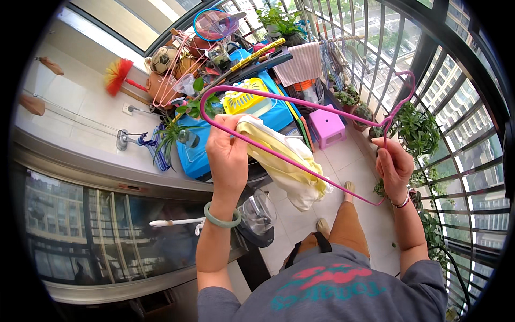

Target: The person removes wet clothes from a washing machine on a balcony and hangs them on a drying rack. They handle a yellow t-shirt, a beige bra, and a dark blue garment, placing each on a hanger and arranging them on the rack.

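Note:
A pink clothes hanger (300, 101) is held out in front of me, tilted, with its hook at the upper right. My left hand (228, 158) is closed around its left end and also grips a bunched yellow-and-white cloth garment (276, 142), which hangs down behind the lower bar. The garment's exact kind cannot be made out. With thumb and fingers pinched together, my right hand (396, 167) holds the hanger just below the neck of the hook.
Ahead stand a blue bin (196, 158), a yellow basket (247, 99), balls and a striped towel (300, 63). A purple stool (328, 127) is on the tiled floor. Potted plants (418, 129) line the railing at right. A clear container (260, 212) sits by my left forearm.

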`<state>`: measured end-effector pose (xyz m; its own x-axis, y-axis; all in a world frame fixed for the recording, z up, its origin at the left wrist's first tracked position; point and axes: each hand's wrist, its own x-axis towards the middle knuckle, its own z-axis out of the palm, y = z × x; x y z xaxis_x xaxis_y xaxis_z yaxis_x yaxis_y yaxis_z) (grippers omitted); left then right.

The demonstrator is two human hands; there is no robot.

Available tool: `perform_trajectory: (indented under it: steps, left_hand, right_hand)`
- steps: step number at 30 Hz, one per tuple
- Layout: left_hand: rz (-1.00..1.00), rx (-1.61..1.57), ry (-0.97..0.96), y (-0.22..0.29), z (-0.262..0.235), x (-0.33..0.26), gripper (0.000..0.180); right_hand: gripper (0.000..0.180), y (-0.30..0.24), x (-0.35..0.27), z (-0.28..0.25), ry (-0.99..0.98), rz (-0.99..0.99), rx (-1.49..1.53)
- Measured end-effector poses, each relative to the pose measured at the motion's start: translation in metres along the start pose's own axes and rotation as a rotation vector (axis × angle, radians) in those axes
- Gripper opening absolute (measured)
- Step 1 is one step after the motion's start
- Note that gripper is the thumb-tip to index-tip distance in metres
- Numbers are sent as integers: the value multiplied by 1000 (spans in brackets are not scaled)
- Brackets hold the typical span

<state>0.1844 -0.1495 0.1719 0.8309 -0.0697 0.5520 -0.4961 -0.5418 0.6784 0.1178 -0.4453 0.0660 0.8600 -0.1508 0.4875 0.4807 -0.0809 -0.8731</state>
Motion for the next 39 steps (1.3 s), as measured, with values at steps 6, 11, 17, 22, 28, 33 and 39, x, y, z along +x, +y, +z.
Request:
perform_trajectory:
  steps: [6, 11, 17, 22, 28, 33, 39]
  left_hand:
    - [-143, -50, 77, 0, -35, -6, 12]
    - [-29, 377, 163, 23, -52, -13, 16]
    - [-15, 601, 160, 58, -35, -27, 16]
    - [-9, 751, 149, 75, -24, -45, 17]
    - [8, 730, 77, 108, -10, -74, 19]
    - [106, 638, -17, 143, 4, -107, 24]
    - [477, 629, -139, 179, -6, -113, 24]
  right_hand:
    - [25, -40, -32, -13, -119, -78, -170]
    - [26, -69, -54, -28, -215, -71, -253]
    - [26, -100, -72, -35, -335, -88, -249]
    - [28, -124, -81, -54, -409, -150, -232]
    - [25, -125, -91, -39, -399, -16, -233]
    - [25, -111, -78, -14, -382, -185, -196]
    - [22, -107, -60, -25, -445, -470, -201]
